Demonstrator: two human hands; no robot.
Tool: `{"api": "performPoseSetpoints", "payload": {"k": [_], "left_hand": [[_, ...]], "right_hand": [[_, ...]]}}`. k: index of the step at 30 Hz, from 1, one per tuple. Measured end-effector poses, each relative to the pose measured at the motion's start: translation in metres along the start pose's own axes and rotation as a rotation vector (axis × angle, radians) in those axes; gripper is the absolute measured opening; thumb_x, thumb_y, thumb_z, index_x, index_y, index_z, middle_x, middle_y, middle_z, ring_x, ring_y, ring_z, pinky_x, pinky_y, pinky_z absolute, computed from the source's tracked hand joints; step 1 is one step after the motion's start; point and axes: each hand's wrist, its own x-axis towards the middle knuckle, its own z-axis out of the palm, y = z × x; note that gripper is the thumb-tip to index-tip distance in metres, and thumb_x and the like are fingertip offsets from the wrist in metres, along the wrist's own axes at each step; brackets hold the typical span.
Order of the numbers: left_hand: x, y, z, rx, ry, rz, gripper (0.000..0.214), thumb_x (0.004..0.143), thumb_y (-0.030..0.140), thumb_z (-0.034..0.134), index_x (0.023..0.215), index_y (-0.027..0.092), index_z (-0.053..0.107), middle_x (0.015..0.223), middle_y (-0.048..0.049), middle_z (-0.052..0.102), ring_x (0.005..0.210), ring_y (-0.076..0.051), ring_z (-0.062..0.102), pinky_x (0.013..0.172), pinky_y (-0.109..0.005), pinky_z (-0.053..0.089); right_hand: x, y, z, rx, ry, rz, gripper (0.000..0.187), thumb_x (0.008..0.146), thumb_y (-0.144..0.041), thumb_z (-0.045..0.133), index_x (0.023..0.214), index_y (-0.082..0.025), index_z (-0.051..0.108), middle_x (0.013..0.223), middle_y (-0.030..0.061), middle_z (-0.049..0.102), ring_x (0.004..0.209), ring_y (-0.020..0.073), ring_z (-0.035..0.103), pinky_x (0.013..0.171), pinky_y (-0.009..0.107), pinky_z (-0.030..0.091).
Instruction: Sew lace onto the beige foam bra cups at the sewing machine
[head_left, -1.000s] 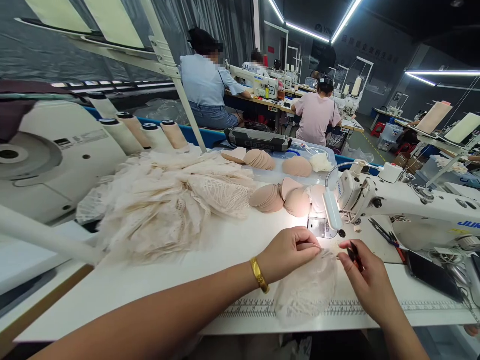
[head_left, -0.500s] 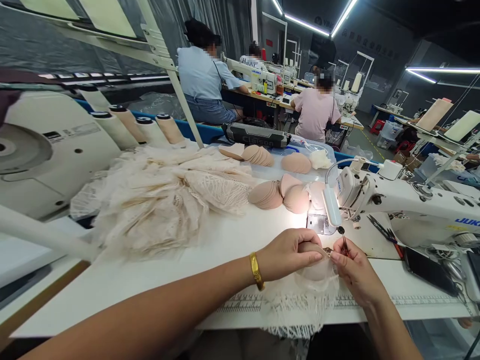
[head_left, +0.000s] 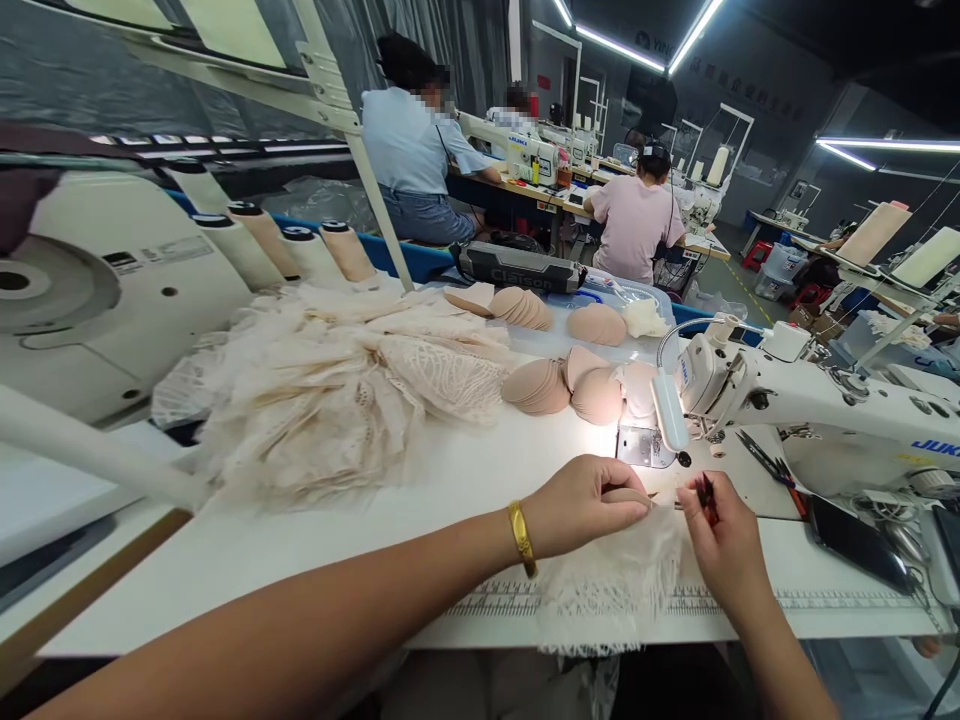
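Note:
My left hand point(head_left: 589, 500), a gold bangle on its wrist, pinches the top edge of a cream lace piece point(head_left: 611, 585) that lies on the white table point(head_left: 420, 500) and hangs over its front edge. My right hand point(head_left: 724, 540) is closed on a small dark thread snip point(head_left: 706, 491) whose tip points at the pinched edge. Both hands sit just in front of the needle plate point(head_left: 637, 447) of a white sewing machine point(head_left: 810, 420), under its bright lamp.
A big heap of cream lace pieces point(head_left: 330, 390) lies at the left. Stacks of beige foam cups point(head_left: 570, 385) sit behind the needle plate. Scissors point(head_left: 765, 462) and a black phone point(head_left: 855, 535) rest by the machine. Thread cones point(head_left: 300, 250) stand at the back. Other people sew at tables behind.
My right hand with the snip drew back slightly to the right from the left hand's fingertips. The lace piece shifted a little under the hands.

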Motion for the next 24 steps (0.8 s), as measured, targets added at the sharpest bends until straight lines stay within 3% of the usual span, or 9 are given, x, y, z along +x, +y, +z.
{"api": "performPoseSetpoints", "payload": {"k": [3,6,10,12,14,19,24], "left_hand": [[0.003,-0.003,-0.001,-0.057,-0.015,-0.021,0.022,0.072,0.036,0.068,0.071,0.014,0.069,0.059,0.0054,0.040,0.060,-0.011,0.039,0.055,-0.021,0.033],[0.003,-0.005,-0.001,-0.087,-0.033,-0.030,0.026,0.072,0.038,0.069,0.075,0.013,0.072,0.060,0.0052,0.042,0.061,-0.011,0.039,0.056,-0.021,0.032],[0.003,-0.004,-0.002,-0.125,-0.062,-0.054,0.026,0.071,0.038,0.070,0.077,0.013,0.073,0.060,0.0038,0.049,0.059,-0.010,0.040,0.055,-0.021,0.031],[0.002,-0.003,-0.002,-0.131,-0.053,-0.055,0.025,0.071,0.037,0.070,0.076,0.013,0.072,0.059,0.0045,0.046,0.059,-0.010,0.039,0.055,-0.022,0.032],[0.003,-0.003,-0.003,-0.122,-0.026,-0.052,0.024,0.070,0.037,0.070,0.073,0.013,0.072,0.058,0.0051,0.042,0.059,-0.010,0.039,0.055,-0.021,0.033],[0.005,-0.004,-0.004,-0.125,0.014,-0.065,0.025,0.070,0.039,0.069,0.072,0.014,0.070,0.061,0.0037,0.044,0.062,-0.012,0.043,0.056,-0.022,0.035],[0.004,-0.004,-0.003,-0.090,-0.009,-0.050,0.023,0.071,0.036,0.067,0.075,0.014,0.070,0.059,0.0052,0.041,0.060,-0.011,0.040,0.057,-0.022,0.034]], "right_hand": [[-0.008,-0.022,0.001,0.134,-0.103,-0.062,0.022,0.101,-0.044,0.055,0.106,-0.023,0.061,0.071,-0.0035,0.060,0.056,0.0134,0.054,0.053,0.024,0.042],[-0.010,-0.032,0.008,0.137,-0.117,-0.125,0.016,0.102,-0.037,0.053,0.103,-0.023,0.061,0.075,-0.0020,0.063,0.059,0.0136,0.056,0.055,0.024,0.044],[-0.003,-0.020,0.012,0.016,0.043,-0.142,0.015,0.101,-0.033,0.046,0.096,-0.022,0.056,0.075,-0.0006,0.063,0.058,0.0151,0.056,0.057,0.026,0.043],[0.000,-0.013,0.009,-0.009,0.146,-0.065,0.018,0.102,-0.036,0.046,0.095,-0.022,0.054,0.072,-0.0014,0.060,0.055,0.0149,0.052,0.055,0.027,0.042],[0.000,-0.009,0.003,0.032,0.168,0.021,0.024,0.104,-0.041,0.044,0.093,-0.023,0.054,0.070,-0.0016,0.057,0.055,0.0149,0.051,0.054,0.026,0.042],[-0.009,-0.013,-0.005,0.221,0.031,0.059,0.031,0.106,-0.045,0.043,0.092,-0.023,0.058,0.073,-0.0012,0.058,0.061,0.0147,0.053,0.056,0.025,0.043],[-0.005,-0.020,-0.002,0.309,-0.176,0.123,0.035,0.102,-0.050,0.052,0.122,-0.023,0.061,0.067,-0.0070,0.046,0.058,0.0134,0.048,0.054,0.023,0.040]]}}
